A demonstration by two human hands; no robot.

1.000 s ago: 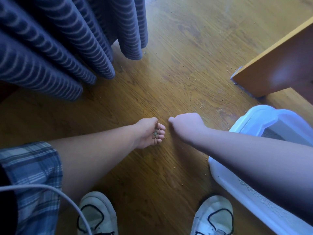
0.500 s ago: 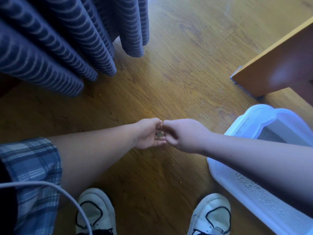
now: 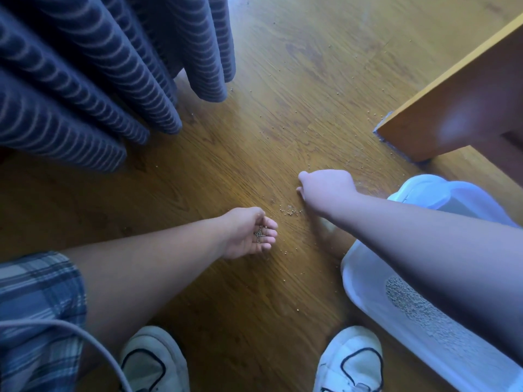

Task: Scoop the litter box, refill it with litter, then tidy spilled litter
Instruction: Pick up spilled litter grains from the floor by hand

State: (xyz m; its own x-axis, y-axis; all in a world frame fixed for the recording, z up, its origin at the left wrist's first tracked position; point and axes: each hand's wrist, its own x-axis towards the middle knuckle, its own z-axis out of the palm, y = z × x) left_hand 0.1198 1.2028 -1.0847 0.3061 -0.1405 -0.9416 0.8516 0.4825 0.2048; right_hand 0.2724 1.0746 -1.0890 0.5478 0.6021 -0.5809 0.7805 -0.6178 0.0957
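Observation:
My left hand (image 3: pixel 249 233) is cupped palm up just above the wooden floor (image 3: pixel 297 80) and holds a small heap of grey litter grains (image 3: pixel 259 234). My right hand (image 3: pixel 325 188) reaches further out, knuckles up, with its fingers curled down onto the floor. What is under those fingers is hidden. A little pile of spilled grains (image 3: pixel 290 211) lies between the two hands, and more grains are scattered beyond. The white litter box (image 3: pixel 368 290) stands at the right under my right arm, with grey litter (image 3: pixel 410 304) inside.
A dark blue striped curtain (image 3: pixel 99 80) hangs at the upper left. A wooden furniture corner (image 3: pixel 467 103) juts in at the upper right. My two white shoes (image 3: pixel 152 360) (image 3: pixel 351 360) stand at the bottom, and a grey cable (image 3: pixel 85 338) crosses the lower left.
My right hand met the left hand half a second ago, then moved away up and right to the floor. The left hand stays cupped with the grains.

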